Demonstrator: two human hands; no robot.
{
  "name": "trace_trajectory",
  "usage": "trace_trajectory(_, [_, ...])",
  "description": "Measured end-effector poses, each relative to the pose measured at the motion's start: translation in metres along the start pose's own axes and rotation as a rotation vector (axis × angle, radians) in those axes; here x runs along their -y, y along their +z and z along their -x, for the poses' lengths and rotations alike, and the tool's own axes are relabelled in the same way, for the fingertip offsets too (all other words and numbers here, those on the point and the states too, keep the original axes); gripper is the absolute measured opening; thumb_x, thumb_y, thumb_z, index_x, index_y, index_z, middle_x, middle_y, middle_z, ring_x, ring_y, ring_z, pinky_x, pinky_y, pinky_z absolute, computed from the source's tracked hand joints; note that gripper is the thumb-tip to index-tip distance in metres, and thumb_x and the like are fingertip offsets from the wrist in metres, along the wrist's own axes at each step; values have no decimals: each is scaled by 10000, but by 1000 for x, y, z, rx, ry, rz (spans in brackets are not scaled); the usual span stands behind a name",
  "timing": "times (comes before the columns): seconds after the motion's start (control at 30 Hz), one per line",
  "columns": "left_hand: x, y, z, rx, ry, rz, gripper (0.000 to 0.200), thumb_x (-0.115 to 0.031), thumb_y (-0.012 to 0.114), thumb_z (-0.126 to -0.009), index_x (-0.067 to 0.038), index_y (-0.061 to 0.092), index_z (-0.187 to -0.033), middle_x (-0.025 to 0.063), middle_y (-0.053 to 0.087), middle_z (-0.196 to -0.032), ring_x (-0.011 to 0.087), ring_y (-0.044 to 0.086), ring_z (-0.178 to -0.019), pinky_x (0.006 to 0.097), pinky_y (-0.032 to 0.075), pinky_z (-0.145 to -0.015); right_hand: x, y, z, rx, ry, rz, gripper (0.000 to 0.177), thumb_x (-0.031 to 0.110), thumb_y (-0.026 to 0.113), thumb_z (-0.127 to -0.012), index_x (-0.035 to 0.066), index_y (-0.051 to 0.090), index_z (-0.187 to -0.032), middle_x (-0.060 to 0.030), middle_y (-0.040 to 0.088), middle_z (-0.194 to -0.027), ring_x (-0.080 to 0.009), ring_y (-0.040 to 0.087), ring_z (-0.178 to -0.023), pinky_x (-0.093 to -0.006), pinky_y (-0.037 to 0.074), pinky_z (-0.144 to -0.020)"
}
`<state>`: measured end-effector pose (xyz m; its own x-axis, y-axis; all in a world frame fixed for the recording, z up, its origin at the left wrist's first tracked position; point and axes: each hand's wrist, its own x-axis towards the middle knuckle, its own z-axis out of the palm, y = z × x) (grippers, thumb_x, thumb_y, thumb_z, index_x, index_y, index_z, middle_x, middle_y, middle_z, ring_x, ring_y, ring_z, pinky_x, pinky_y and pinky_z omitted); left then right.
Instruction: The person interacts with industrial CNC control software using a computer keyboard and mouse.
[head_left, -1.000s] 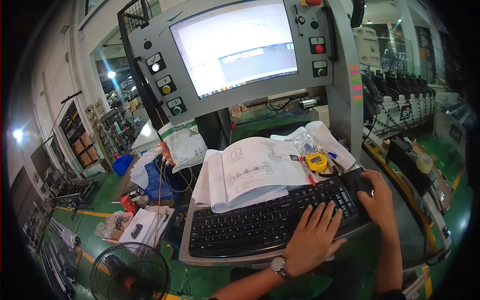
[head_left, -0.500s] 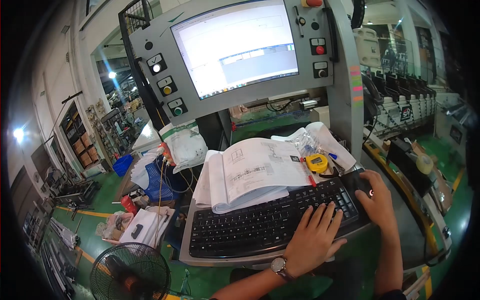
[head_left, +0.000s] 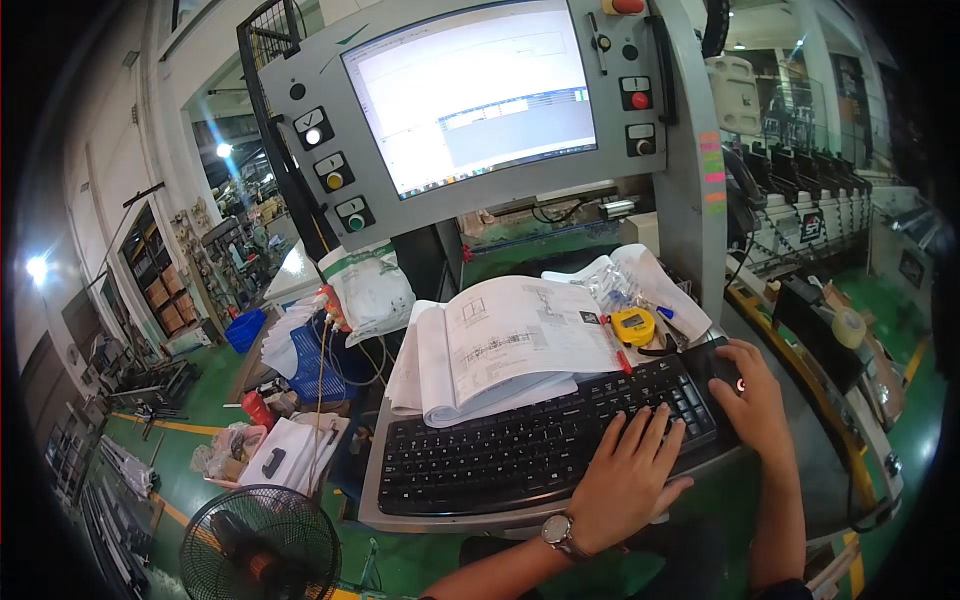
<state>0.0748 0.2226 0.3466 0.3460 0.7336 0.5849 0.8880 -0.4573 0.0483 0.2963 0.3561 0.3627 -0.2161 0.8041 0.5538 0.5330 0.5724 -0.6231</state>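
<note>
My left hand (head_left: 630, 480), with a watch (head_left: 556, 530) on its wrist, lies with fingers stretched over the right part of a black keyboard (head_left: 490, 455). My right hand (head_left: 758, 405) is curled round a dark computer mouse (head_left: 741, 384) beside the keyboard; a small red light shows between thumb and fingers, and most of the mouse is hidden. Behind the keys an open stack of printed drawings (head_left: 530, 335) rests with its left pages rolled. A yellow tape measure (head_left: 632, 326) and a red pen (head_left: 623, 360) lie at its right edge.
Above stands a grey control panel (head_left: 450, 195) with a lit screen (head_left: 470, 100) and several buttons. A black fan (head_left: 260, 548) is at lower left, near a blue basket (head_left: 318, 368). A white bag (head_left: 368, 290) hangs left of the drawings. Machinery (head_left: 800, 215) stands at right.
</note>
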Motion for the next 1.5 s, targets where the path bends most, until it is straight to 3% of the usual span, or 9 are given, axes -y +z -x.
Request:
trace_trajectory(1.07, [0,-5,-3,11,15,-37,737,-537,759,-1061,-7,643,-1560,248,636,-1606,403,617,-1489,574,452,-1277,-4,-1,1,-57,10,-34,517,168,795,-911,28,698,-1399,-201,675,-1537,-448,665,-1397,-497,536,-1156])
trace_trajectory(1.5, [0,-5,-3,15,15,-26,742,-533,761,-1062,-5,634,-1567,253,630,-1612,409,612,-1490,573,451,-1278,-7,2,1,-26,10,22,531,177,807,-941,25,677,-1433,-212,650,-1566,-455,654,-1414,-505,531,-1166])
